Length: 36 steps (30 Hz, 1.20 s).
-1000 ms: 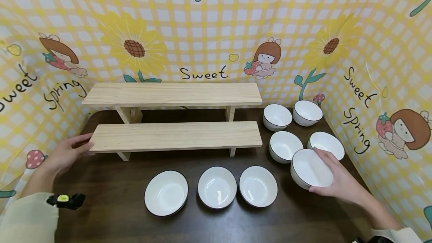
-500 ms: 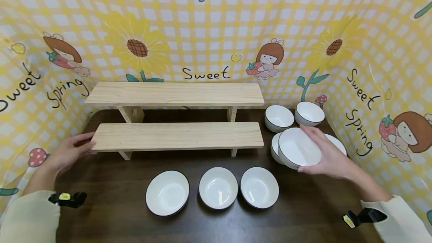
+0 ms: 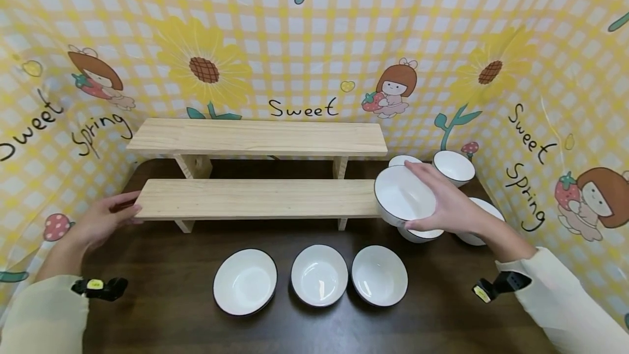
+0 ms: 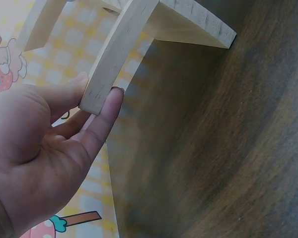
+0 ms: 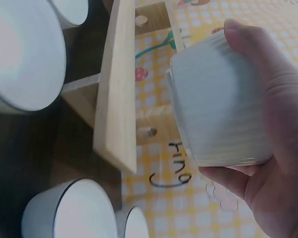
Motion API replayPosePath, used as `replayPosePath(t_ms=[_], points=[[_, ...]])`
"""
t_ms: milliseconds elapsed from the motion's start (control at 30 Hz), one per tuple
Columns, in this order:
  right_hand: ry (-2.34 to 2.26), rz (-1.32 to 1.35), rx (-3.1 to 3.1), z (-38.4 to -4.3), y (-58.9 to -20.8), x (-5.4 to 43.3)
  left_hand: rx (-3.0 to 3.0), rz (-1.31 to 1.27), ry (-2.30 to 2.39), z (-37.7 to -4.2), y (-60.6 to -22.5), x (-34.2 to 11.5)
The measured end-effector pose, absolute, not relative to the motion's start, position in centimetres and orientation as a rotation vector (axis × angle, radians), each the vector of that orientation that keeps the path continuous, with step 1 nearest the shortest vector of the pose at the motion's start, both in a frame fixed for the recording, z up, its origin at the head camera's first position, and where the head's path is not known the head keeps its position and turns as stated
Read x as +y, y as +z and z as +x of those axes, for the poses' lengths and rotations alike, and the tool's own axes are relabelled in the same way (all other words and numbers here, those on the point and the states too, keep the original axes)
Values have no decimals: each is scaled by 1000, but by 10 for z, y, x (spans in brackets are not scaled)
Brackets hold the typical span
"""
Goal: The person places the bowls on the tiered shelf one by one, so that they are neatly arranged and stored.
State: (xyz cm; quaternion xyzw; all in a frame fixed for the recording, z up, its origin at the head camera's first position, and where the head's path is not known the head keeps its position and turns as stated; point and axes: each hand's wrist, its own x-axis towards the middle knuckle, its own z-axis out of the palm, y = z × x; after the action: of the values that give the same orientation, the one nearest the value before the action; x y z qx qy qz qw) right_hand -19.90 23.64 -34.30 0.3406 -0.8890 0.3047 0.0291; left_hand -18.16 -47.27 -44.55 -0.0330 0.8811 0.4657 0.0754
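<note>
Head view: the lower board (image 3: 255, 199) of a two-tier, pale wooden shelf (image 3: 255, 136) is pinched at its left end by the left hand (image 3: 105, 222). A white, round, dark-rimmed bowl (image 3: 404, 193) is gripped by the right hand (image 3: 444, 204), overlapping the board's right end in view; the hands are well apart. The board's near edge is separated by dark brown tabletop (image 3: 172, 288) from three matching bowls (image 3: 319, 276). "Sweet" and "Spring" are printed on the yellow-and-white checked cloth (image 3: 275, 42).

Left wrist view: the board's end is clasped between thumb and fingers.

Right wrist view: a gap is seen between gripped bowl and board.
</note>
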Motion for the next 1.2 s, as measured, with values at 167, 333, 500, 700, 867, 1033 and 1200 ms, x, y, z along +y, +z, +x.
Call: replayPosePath(t_ms=[167,333,500,700,867,1033,1200], points=[[934,1070,-2781,-210,-332,215,2647,-68,1425,-181,-446,-472],[982,1070,-2833,-222,-316,189,2643,-60,1435,-181,-447,-473],[983,1102,-2822,-235,-303,161,2631,-75,1437,-181,-445,-473],[1080,1114,-2798,-245,-291,124,2635,-78,1424,-180,-443,-473],[1056,1150,-2784,-253,-284,96,2642,-67,1413,-181,-444,-475],[1037,1172,-2792,-261,-276,68,2638,-71,1426,-180,-445,-475],[1040,1179,-2783,-268,-269,43,2619,-72,1467,-179,-445,-474]])
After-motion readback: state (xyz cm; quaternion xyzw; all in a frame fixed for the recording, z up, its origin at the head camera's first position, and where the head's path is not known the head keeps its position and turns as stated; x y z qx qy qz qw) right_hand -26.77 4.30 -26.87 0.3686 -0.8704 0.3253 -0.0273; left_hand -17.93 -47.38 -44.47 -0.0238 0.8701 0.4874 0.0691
